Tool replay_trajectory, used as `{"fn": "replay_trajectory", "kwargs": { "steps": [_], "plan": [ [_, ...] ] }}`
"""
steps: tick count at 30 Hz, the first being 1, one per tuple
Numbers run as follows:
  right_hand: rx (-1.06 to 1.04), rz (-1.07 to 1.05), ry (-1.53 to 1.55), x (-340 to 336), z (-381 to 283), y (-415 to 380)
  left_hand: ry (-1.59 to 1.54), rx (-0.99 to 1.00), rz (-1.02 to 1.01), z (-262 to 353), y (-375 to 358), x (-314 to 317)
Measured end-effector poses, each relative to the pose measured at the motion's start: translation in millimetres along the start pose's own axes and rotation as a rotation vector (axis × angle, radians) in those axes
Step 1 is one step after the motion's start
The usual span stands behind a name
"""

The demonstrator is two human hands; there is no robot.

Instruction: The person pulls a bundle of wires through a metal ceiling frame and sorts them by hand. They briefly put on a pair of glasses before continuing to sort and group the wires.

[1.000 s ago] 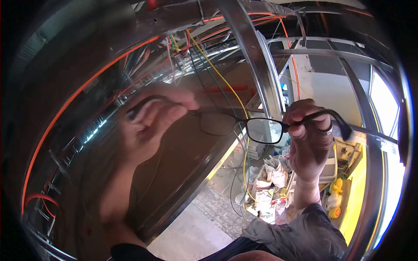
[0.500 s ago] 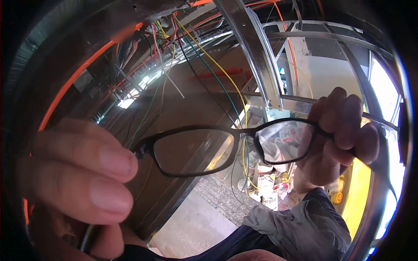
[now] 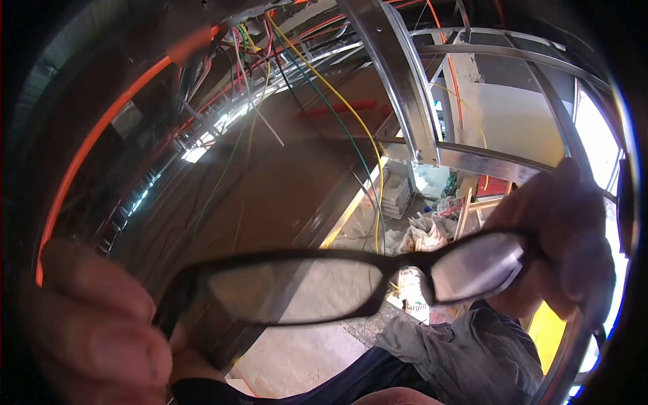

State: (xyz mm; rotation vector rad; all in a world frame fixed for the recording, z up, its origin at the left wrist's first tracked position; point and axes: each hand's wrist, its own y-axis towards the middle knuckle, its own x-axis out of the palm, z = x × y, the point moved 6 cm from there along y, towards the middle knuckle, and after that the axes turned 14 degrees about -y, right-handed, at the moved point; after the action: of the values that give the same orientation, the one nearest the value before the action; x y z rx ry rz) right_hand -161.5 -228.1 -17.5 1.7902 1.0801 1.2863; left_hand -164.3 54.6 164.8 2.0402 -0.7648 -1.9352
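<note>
A pair of eyeglasses (image 3: 405, 260) with a dark frame and clear lenses is held up close to the camera, slightly blurred. My left hand (image 3: 101, 324) pinches the temple arm on the left side, fingers closed around it. At the other end, my right hand (image 3: 563, 229) grips the frame near the hinge, its fingers curled and partly in shadow. The right lens catches a pale reflection. Below the glasses, a grey cloth (image 3: 452, 344) lies draped over my dark-clothed leg.
A metal stud (image 3: 391, 81) runs down from the top. Loose yellow (image 3: 351, 108) and green (image 3: 337, 121) wires hang beside it. Orange conduit (image 3: 88, 145) curves along the left. A printed white bag (image 3: 413, 300) and other clutter lie on the floor below, with something yellow (image 3: 548, 331) at right.
The eyeglasses have come lower and look larger, nearer the camera. Both hands moved down with them, the right hand also shifting to the right.
</note>
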Motion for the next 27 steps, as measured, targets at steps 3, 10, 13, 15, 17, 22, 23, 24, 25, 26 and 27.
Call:
{"fn": "replay_trajectory", "kwargs": {
  "steps": [3, 10, 13, 15, 17, 22, 23, 24, 25, 26, 27],
  "plan": [
    [0.045, -0.031, -0.01, 1, -1, -3, 0.019, 0.0, -0.021, 4, 0, -3],
    [-0.108, -0.084, 0.113, 23, 7, 15, 0.066, -0.012, -0.022, -2, 0, -5],
    [-0.154, -0.095, 0.151, 28, 4, 17, 0.096, -0.014, -0.016, 4, -2, -4],
    [-0.187, -0.094, 0.168, 31, 7, 18, 0.102, -0.022, -0.029, 5, 0, -5],
    [-0.225, -0.096, 0.181, 34, 7, 20, 0.11, -0.023, -0.042, 7, 2, -7],
    [-0.392, -0.118, 0.259, 35, -20, 17, 0.138, -0.009, -0.081, 19, 5, -10],
    [-0.409, -0.115, 0.263, 36, -22, 17, 0.145, -0.007, -0.092, 22, 6, -10],
    [-0.423, -0.112, 0.255, 39, -22, 18, 0.156, 0.001, -0.094, 25, 4, -11],
    [-0.42, -0.108, 0.228, 43, -19, 20, 0.167, 0.006, -0.098, 27, 3, -13],
    [-0.397, -0.099, 0.176, 51, -11, 23, 0.186, 0.007, -0.101, 29, 4, -16],
    [-0.368, -0.085, 0.107, 60, -3, 28, 0.206, 0.002, -0.1, 30, 2, -17]
  ]
}}
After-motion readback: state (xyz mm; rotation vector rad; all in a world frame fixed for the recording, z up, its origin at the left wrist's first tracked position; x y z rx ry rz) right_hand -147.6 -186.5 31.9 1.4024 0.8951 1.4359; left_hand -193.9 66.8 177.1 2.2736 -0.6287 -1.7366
